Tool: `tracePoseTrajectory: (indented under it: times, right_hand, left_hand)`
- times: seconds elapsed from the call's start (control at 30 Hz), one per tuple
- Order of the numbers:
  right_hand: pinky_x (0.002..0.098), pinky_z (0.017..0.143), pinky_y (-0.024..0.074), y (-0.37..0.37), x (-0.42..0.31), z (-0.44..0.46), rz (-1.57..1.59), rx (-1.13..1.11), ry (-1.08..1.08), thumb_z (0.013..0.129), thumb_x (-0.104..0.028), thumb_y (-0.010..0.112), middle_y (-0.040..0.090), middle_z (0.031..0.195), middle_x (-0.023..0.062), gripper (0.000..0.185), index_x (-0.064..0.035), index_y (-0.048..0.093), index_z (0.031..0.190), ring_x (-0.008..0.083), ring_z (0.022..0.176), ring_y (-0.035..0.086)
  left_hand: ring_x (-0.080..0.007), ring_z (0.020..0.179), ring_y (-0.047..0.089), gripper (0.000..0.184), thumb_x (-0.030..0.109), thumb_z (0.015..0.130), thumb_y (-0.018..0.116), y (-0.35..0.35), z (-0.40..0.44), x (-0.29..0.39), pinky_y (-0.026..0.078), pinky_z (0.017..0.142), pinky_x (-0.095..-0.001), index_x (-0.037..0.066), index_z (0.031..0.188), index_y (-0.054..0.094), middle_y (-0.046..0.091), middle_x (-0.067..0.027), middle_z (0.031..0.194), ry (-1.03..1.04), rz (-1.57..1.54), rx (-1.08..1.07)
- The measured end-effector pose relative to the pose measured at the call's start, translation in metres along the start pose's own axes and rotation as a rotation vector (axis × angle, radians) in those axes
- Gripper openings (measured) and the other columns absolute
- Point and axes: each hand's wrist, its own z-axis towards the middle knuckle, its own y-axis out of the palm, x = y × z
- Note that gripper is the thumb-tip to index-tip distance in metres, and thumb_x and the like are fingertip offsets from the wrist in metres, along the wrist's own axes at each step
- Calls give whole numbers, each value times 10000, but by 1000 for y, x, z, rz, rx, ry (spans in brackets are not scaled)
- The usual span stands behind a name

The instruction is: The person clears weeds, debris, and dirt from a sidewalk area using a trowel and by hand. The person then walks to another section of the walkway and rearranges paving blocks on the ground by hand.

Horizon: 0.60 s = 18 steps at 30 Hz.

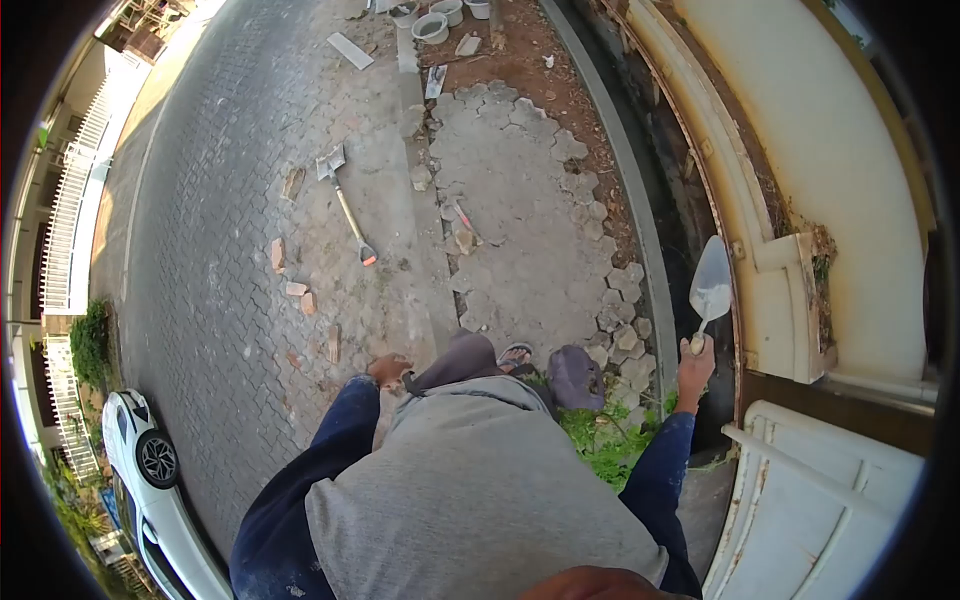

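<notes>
My right hand is closed around the handle of a pointed trowel, held out to the right over the dark drainage channel with its blade pointing away from me. At the end of the dark blue sleeve, my left hand is low beside my left knee, above the dusty ground. Its fingers are too small and foreshortened to make out. A sandal on one foot shows just past my grey shirt.
A shovel lies on the ground ahead, with brick pieces to its left. A red-handled tool rests on the hexagonal paving. Buckets stand far ahead. A concrete curb edges the channel; a white car is at left.
</notes>
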Motion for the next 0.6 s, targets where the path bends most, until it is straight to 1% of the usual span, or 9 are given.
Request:
tracePoseTrajectory:
  times: [0.13, 0.17, 0.3, 0.33, 0.37, 0.43, 0.5, 0.57, 0.6]
  right_hand:
    - [448, 788, 483, 67, 21, 17, -232, -393, -85, 747, -176, 736, 651, 979, 238, 442, -2, 591, 1127, 412, 945, 624]
    - [465, 786, 486, 86, 37, 19, -311, -489, -135, 731, -187, 746, 658, 983, 238, 474, -16, 598, 1147, 428, 958, 619]
    - [477, 774, 494, 144, 88, 12, -300, -814, 32, 673, -263, 795, 689, 918, 216, 469, -8, 672, 1046, 412, 909, 644]
    - [469, 753, 500, 163, 121, 10, -247, -885, 137, 653, -289, 809, 693, 913, 214, 468, 4, 684, 995, 399, 877, 652]
    - [462, 732, 505, 177, 155, 8, -195, -952, 240, 633, -314, 823, 696, 908, 211, 472, 16, 696, 944, 386, 845, 661]
    - [413, 651, 491, 188, 183, 0, -302, -984, 145, 711, -295, 772, 702, 846, 178, 456, -45, 690, 1085, 223, 703, 673]
    - [405, 672, 510, 208, 236, 4, -509, -1148, -48, 754, -307, 732, 708, 925, 160, 399, -76, 704, 1079, 239, 748, 681]
    - [426, 713, 525, 194, 248, 17, -481, -1240, -784, 786, -288, 688, 702, 983, 145, 338, -124, 706, 1082, 285, 815, 680]
    - [426, 713, 525, 194, 236, 37, -489, -1238, -793, 786, -288, 688, 702, 983, 145, 338, -124, 706, 1082, 285, 815, 680]
  left_hand:
    - [-260, 1103, 577, 512, 278, 812, 705, 11, -45, -9, 529, 804, -462, 146, 1290, 578, 599, -81, 1187, 13, -1, -28]
    - [-268, 1066, 596, 582, 202, 746, 747, 17, -37, -30, 544, 779, -441, 176, 1300, 573, 619, -102, 1176, 17, -6, 7]
    - [-284, 1043, 604, 709, 84, 667, 786, 29, -30, -63, 549, 773, -413, 179, 1329, 552, 650, -142, 1129, -28, -101, 44]
    - [-333, 1009, 607, 712, 101, 622, 817, 36, -7, -93, 520, 815, -422, 147, 1288, 568, 657, -142, 1082, 179, 13, 101]
    - [-333, 1009, 607, 712, 101, 622, 817, 32, -2, -84, 520, 815, -422, 147, 1288, 568, 657, -142, 1082, 185, 3, 107]
    - [-358, 1000, 601, 662, 98, 606, 824, 25, 2, -57, 490, 847, -435, 121, 1221, 581, 657, -145, 1042, 27, -25, 52]
    - [-366, 997, 598, 580, 121, 617, 817, 15, 11, -27, 476, 849, -442, 104, 1151, 593, 656, -151, 1034, 187, 86, 114]
    - [-377, 1003, 594, 583, 155, 621, 808, 9, 30, -8, 482, 847, -436, 105, 1165, 603, 656, -162, 1019, 288, 132, 156]
    - [-377, 1003, 594, 583, 155, 621, 808, 3, 46, 2, 482, 847, -436, 105, 1165, 603, 656, -162, 1019, 293, 125, 162]
